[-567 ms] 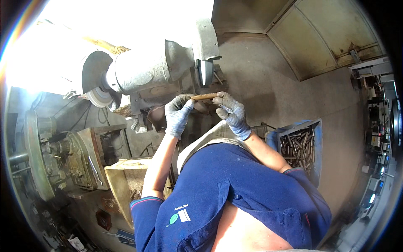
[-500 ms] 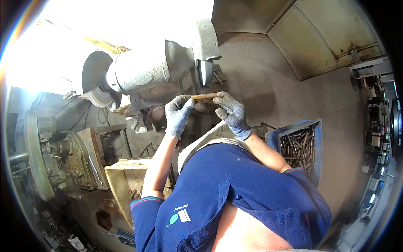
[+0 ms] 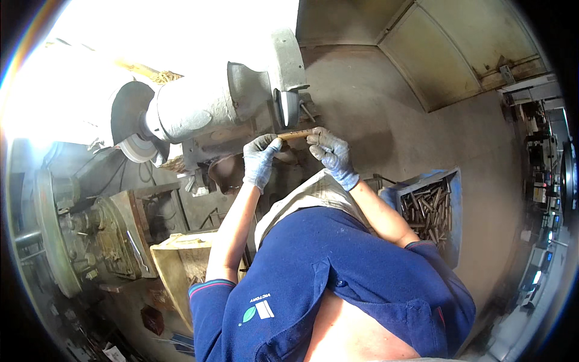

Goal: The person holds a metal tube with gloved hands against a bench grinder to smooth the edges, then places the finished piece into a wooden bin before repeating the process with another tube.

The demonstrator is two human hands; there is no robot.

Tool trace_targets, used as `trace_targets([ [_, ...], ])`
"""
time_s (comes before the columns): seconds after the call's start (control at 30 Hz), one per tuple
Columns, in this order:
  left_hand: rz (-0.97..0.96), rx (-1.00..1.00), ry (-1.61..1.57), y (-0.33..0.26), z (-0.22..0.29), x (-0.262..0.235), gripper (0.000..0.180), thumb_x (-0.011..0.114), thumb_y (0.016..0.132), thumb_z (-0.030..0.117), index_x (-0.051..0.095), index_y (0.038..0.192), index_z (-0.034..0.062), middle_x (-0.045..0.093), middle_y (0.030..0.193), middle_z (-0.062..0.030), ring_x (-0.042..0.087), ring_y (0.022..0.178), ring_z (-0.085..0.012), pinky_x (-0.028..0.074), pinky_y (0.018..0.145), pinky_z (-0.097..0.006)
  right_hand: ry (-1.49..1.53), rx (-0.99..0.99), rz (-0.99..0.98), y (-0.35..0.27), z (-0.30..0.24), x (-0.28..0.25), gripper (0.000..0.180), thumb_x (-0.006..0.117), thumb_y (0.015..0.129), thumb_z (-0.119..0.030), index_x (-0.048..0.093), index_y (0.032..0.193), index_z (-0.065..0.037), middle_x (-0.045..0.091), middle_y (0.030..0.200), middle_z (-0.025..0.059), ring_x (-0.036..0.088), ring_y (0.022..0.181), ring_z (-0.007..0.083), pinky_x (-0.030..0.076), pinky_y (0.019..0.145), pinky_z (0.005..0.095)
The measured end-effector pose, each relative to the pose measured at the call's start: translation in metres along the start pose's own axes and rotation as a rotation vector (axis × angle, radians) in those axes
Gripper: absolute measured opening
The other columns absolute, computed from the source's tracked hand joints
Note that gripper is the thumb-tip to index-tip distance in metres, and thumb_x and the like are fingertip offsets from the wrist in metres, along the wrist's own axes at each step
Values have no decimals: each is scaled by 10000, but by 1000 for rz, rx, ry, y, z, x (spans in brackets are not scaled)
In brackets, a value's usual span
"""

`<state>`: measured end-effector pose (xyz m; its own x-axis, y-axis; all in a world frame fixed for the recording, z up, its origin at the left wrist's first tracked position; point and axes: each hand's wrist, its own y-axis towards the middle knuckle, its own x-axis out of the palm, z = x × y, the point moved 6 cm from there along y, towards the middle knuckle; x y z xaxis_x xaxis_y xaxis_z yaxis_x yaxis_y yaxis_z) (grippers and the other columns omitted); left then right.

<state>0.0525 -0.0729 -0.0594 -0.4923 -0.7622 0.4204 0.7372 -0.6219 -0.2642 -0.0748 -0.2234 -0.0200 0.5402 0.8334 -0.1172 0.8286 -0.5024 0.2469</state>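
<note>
I am pinching the short tan metal rod [image 3: 295, 134] between my gloved left hand [image 3: 260, 160] and right hand [image 3: 330, 154], grinding it at the grey bench grinder's wheel [image 3: 287, 107], judging steady pressure comes next.

Both gloved hands sit close under the big grey bench grinder motor housing [image 3: 199, 105], so no room upward on the left. The grey grinding wheel [image 3: 288, 107] with its grey metal guard [image 3: 284, 60] is just above the thin brown metal rod [image 3: 295, 135], tight gap there. Left hand [image 3: 260, 160] and right hand [image 3: 329, 154] hold the rod ends, grinder base dark and cluttered just below. Open bare concrete floor [image 3: 386, 127] to the right of the right hand, free passage. Blue crate of rusty metal rods [image 3: 431, 208] blocks lower right, beside the right elbow. Yellowish wooden box [image 3: 181, 262] and rusty machine parts [image 3: 102, 235] crowd lower left.
</note>
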Motion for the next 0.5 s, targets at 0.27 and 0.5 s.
trace_targets([
  [0.27,93,42,-40,19,-18,21,95,626,835,42,665,879,-32,671,786,-80,633,678,-151,509,665,-258,-149,129,55,16,20,-16,179,713,780,-138,690,916,-24,681,893,62,615,869,141,479,800,275],
  [0.5,152,24,-50,24,-26,11,93,613,852,55,660,878,-21,672,803,-88,641,700,-162,522,676,-273,-96,187,58,20,39,-8,204,710,780,-195,694,884,-20,686,861,74,618,800,143,477,743,282],
])
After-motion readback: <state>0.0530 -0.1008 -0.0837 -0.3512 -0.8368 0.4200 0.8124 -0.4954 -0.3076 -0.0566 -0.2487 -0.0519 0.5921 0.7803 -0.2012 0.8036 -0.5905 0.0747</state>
